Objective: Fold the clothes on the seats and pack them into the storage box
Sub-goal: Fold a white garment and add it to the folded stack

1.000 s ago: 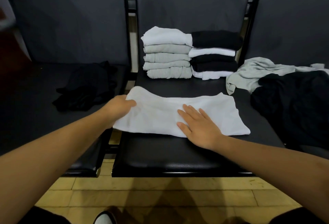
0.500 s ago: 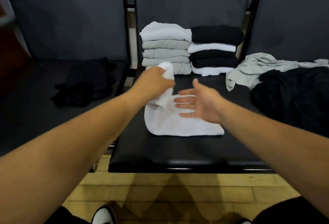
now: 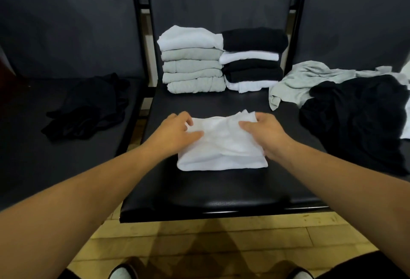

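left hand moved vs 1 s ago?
Yes. The left hand went rightward: from the left edge of the middle seat inward over it, now on the white garment.

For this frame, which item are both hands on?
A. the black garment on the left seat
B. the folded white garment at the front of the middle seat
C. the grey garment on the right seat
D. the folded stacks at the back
B: the left hand and right hand are both on the folded white garment, near the front of the middle seat.
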The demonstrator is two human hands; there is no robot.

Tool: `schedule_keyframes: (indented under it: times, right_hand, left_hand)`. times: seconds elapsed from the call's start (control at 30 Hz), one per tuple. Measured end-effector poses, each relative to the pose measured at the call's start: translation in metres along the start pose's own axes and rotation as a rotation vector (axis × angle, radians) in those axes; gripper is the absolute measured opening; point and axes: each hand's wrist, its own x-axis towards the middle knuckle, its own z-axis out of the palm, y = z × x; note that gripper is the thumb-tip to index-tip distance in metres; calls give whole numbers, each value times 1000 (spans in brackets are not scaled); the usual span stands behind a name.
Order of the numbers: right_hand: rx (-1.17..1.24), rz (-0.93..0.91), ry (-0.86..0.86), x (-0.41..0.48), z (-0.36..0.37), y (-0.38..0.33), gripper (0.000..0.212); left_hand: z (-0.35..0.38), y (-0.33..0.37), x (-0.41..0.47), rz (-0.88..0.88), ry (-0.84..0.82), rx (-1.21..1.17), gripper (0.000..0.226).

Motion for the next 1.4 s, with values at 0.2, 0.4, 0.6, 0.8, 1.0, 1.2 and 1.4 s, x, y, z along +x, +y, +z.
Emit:
schedule_keyframes:
  times: [0.2, 0.4, 0.6, 0.8, 1.0, 1.2, 1.4]
  right_hand:
    - [-288, 8, 65, 3, -3, 16, 21]
    - [-592, -35, 88, 7, 0, 19, 15]
    - [-673, -457, 257, -11, 21, 5, 15]
    - [-357, -76, 10, -18, 39, -11, 56]
    - [484, 265, -288, -15, 45, -13, 80]
    - [614, 375, -440, -10, 46, -5, 48]
    - [638, 377, -381, -10, 54, -2, 42]
  left_hand:
    - [22, -14, -19, 515, -374, 312, 62]
    - [22, -19, -18, 378, -302, 34, 52]
    - [16, -3, 0, -315, 46, -246, 55]
    - [7, 11, 4, -480, -54, -846, 29]
    - [-11, 42, 6, -208, 79, -608, 26]
    - [1, 36, 12, -260, 139, -562, 23]
    - [8, 14, 7, -451, -91, -1053, 40]
